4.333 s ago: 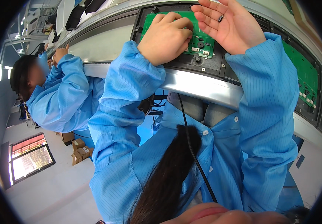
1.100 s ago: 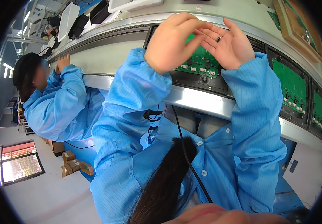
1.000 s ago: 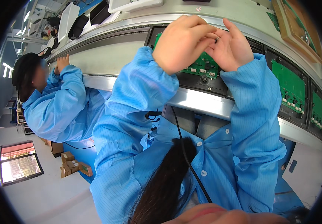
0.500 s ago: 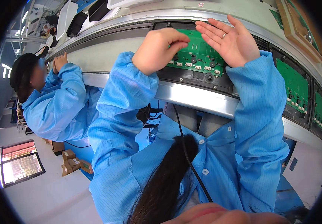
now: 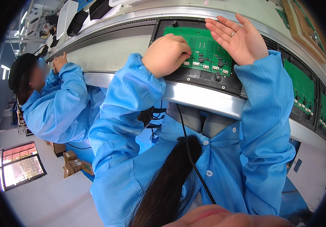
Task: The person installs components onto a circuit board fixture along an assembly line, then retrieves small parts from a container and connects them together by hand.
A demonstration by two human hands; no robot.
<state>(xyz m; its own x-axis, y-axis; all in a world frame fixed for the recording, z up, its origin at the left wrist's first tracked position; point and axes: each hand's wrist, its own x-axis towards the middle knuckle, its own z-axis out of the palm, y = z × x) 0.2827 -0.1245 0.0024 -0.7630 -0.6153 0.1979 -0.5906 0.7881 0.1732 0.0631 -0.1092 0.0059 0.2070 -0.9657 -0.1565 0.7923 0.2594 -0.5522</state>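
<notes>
A green circuit board (image 5: 200, 43) lies in a black carrier frame (image 5: 208, 83) right in front of me. Along its near side sit several white connectors (image 5: 206, 67) and small round black parts (image 5: 201, 59). My left hand (image 5: 167, 56) is over the board's left part, thumb and fingers pinched together, tips down by the leftmost connectors. Whatever the pinch may hold is too small or hidden to make out. Above the board's right side, my right hand (image 5: 241, 41) is open, palm up, with a ring on one finger; no object shows in the palm.
A metal rail (image 5: 200, 97) edges the line on my side. More boards in black carriers (image 5: 299, 85) stand to the right. At upper right is a wooden-edged tray (image 5: 308, 32). A co-worker (image 5: 53, 98) in blue sits at left; black and white bins (image 5: 77, 22) stand at upper left.
My left hand has moved right and down, its pinched fingertips now by the connectors. The right hand has shifted slightly right, still open. The board and carrier have slid a little right.
</notes>
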